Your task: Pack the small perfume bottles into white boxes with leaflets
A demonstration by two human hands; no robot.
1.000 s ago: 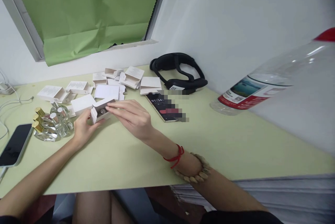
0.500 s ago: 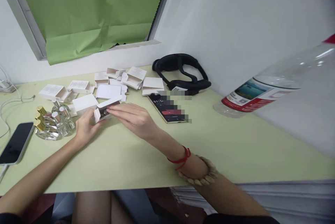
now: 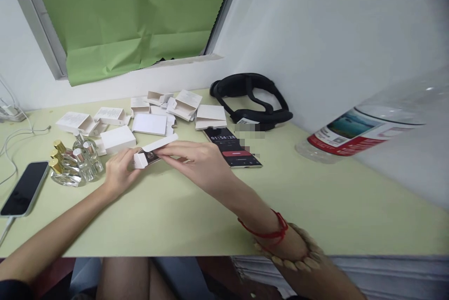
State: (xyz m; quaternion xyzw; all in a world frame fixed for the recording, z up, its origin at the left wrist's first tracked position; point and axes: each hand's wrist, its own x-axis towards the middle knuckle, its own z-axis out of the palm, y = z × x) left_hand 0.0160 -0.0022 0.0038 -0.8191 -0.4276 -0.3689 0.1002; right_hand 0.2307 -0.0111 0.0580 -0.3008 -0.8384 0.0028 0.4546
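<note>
My left hand (image 3: 120, 172) is closed around a small white carton (image 3: 140, 161), held tilted just above the table. The carton's end is open with its flaps folded out, and a dark inside with a small round shiny detail shows in it. My right hand (image 3: 201, 162) has its fingers pressed together at the right edge of the carton's opening, by the long raised flap. Whether these fingers also pinch something inside is hidden. Left of my left hand stand several glass perfume bottles (image 3: 84, 164), some gold-capped and some silver-capped.
Several white cartons (image 3: 149, 124), some open, lie along the back. A lit phone (image 3: 233, 148) sits behind my right hand, beside a black headset (image 3: 252, 99). A clear plastic bottle (image 3: 354, 129) stands at right. A dark phone (image 3: 24, 189) and white cable (image 3: 30, 129) are at left.
The right hand has drawn a little to the right, its fingers moving from over the carton's opening to its right edge. The carton has turned, showing more of its flaps. The view has shifted slightly.
</note>
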